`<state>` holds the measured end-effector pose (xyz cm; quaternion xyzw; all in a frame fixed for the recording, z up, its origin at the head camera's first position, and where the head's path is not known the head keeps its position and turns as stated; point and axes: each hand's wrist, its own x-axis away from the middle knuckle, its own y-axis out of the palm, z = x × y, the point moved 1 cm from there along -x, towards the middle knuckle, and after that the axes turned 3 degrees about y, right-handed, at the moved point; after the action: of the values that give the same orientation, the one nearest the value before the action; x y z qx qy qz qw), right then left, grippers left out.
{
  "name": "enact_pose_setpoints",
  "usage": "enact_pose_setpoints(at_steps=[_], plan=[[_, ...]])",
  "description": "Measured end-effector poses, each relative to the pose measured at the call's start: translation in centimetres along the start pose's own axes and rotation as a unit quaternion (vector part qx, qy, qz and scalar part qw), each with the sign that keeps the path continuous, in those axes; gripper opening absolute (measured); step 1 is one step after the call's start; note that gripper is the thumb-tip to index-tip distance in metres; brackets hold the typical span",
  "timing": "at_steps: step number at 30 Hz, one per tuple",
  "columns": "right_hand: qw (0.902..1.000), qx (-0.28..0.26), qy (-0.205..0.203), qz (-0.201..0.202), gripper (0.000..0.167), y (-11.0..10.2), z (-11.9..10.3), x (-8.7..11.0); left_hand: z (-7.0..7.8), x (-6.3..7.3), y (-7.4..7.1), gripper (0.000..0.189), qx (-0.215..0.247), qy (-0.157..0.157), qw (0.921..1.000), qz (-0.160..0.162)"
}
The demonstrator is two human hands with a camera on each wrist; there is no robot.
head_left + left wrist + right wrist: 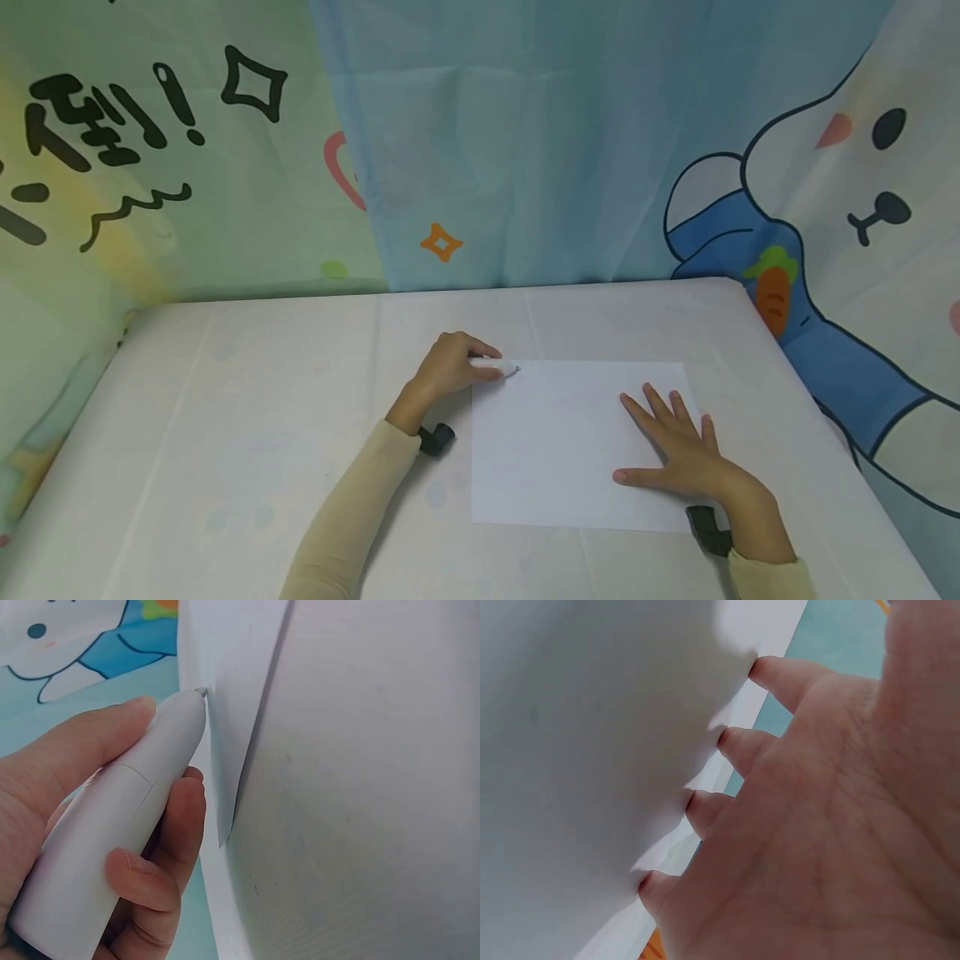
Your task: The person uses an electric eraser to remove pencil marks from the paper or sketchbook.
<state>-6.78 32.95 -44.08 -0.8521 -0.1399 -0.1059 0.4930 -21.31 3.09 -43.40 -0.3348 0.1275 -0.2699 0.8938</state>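
Note:
In the head view my left hand (452, 367) holds a thick white pen-shaped tool (506, 366) near the upper left corner of a white sheet of paper (551, 442). Seen from the left wrist, the tool (88, 847) is smooth, with a seam around its body and a small metal tip at the paper's edge. The thumb lies along its side, and other fingers curl beneath it. My right hand (686, 458) rests spread over the sheet's right part, with its fingertips (699, 810) on the surface in the right wrist view.
The sheet lies on a table with a white cloth (262, 467). Behind it hangs a printed curtain (525, 167) with a cartoon animal at the right. Each wrist wears a black strap-on camera, one of them on the left wrist (437, 439).

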Motion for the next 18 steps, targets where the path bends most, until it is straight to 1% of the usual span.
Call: enact_pose_setpoints(at_steps=[6, 13, 18], plan=[[1.0000, 0.002, 0.001, -0.001, 0.110, 0.04, 0.00, -0.07, 0.06, 0.09, -0.08, 0.025, 0.002, 0.000, 1.0000, 0.001], [1.0000, 0.000, 0.003, -0.003, 0.109, -0.01, -0.01, -0.07, 0.05, 0.11, -0.18, 0.025, 0.007, 0.001, 0.9999, -0.010], [1.0000, 0.001, 0.002, -0.002, 0.109, -0.04, 0.00, -0.09, 0.08, 0.18, -0.30, 0.024, 0.010, 0.008, 0.9998, -0.018]])
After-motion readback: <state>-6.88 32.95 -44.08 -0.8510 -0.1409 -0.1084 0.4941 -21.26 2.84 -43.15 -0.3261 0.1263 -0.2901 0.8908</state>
